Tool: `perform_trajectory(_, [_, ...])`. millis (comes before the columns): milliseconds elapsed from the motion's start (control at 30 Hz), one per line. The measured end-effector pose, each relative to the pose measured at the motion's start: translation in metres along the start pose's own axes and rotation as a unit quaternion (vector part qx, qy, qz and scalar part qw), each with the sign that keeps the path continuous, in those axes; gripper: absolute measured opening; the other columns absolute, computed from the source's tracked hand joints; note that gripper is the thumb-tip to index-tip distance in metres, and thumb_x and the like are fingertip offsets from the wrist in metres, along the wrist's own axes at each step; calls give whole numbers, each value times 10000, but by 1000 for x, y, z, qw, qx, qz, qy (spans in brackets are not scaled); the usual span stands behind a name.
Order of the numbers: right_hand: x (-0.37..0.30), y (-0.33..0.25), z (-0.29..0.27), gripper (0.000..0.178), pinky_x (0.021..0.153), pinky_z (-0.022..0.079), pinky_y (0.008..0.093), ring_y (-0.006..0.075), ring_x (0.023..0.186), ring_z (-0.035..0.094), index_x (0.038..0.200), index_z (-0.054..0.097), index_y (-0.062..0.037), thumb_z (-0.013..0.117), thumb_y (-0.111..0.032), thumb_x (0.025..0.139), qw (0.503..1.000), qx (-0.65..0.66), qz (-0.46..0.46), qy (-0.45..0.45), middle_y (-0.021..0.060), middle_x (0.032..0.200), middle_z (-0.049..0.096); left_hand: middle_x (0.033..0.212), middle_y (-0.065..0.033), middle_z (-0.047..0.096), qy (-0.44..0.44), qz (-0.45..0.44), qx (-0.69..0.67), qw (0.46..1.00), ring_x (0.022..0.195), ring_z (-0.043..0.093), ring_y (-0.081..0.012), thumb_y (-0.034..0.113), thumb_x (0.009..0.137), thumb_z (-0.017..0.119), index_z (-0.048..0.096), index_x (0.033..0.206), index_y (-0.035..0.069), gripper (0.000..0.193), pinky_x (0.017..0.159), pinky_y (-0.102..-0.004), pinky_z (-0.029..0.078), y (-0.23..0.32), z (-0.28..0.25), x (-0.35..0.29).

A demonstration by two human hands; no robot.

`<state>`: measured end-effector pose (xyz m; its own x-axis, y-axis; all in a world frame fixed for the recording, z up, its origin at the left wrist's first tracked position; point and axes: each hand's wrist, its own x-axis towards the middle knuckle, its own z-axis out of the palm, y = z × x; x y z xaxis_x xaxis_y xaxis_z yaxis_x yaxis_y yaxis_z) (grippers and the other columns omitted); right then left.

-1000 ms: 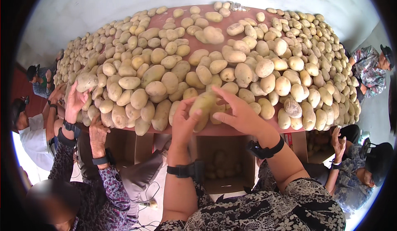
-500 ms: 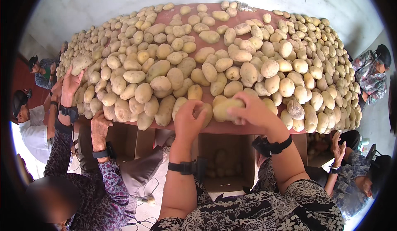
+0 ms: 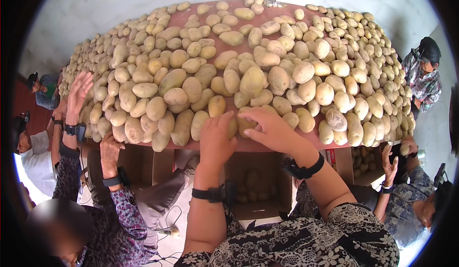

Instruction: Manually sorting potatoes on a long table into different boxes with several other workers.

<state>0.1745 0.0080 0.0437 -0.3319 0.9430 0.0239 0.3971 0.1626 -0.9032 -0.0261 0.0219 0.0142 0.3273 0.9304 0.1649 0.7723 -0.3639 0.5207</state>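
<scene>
My left hand (image 3: 217, 139) is at the table's near edge, its fingers curled against a potato (image 3: 233, 127) that is partly hidden behind them. Just to the right, my right hand (image 3: 269, 129) has its thumb and fingers bent round another potato (image 3: 244, 124), mostly covered by the hand. Both potatoes lie side by side between my hands. A long greenish-yellow potato (image 3: 252, 81) lies on the heap just beyond. Many more pale potatoes, round and oval, are heaped around my hands on the reddish table (image 3: 241, 145).
Below the table edge an open cardboard box (image 3: 260, 209) holds several potatoes. At my left, a co-worker's raised hand (image 3: 79, 95) and lower hand (image 3: 111, 150) are beside the heap. Another co-worker's hand (image 3: 389, 164) is at the right, near a second box (image 3: 364, 164) of potatoes.
My right hand has let go of the large potato, which now lies farther back on the heap, and closed round another. The left co-worker's raised hand no longer holds a potato.
</scene>
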Motion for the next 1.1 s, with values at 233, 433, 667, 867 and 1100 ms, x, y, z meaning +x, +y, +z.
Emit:
perform_trajectory(233, [-3, -5, 1, 591, 1028, 480, 425, 345, 1211, 583, 1392, 543, -61, 759, -188, 857, 995, -89, -55, 1, 180, 1353, 591, 1237, -136, 659, 17, -83, -333, 939, 1117, 626, -216, 9, 771, 715, 469, 1470, 66, 743, 972, -355, 516, -11, -1, -1])
perform_trajectory(433, [-6, 10, -3, 647, 888, 513, 313, 186, 1106, 592, 1407, 509, -56, 802, -201, 848, 994, 106, 17, -26, 80, 1282, 606, 1366, -191, 546, -24, -89, -515, 852, 1047, 643, -199, -11, 811, 734, 208, 1602, 70, 954, 954, -328, 523, 1, -3, 3])
perform_trajectory(667, [-2, -7, -18, 485, 602, 538, 275, 114, 741, 636, 1169, 503, -46, 832, -166, 833, 968, 163, 170, -89, 93, 1065, 592, 1185, -88, 634, -7, -141, -489, 861, 1011, 633, -120, 63, 903, 722, 528, 1396, 38, 530, 878, -286, 524, -6, -1, 1])
perform_trajectory(867, [10, 5, -28, 504, 807, 577, 320, 234, 1069, 675, 1376, 434, -13, 697, -113, 958, 890, 428, 73, 138, 141, 1280, 552, 1152, -118, 683, 249, -98, -91, 959, 1082, 639, -244, 106, 854, 752, 662, 1203, 38, 367, 929, -358, 520, -33, -2, 1])
perform_trajectory(1100, [12, 17, -26, 532, 854, 552, 359, 235, 1136, 606, 1435, 493, -46, 668, -75, 934, 980, 8, -29, 198, 140, 1387, 509, 1364, -169, 565, 130, -156, 93, 975, 1247, 518, -389, 102, 727, 811, 554, 1388, 94, 709, 1073, -494, 416, -24, -1, -3])
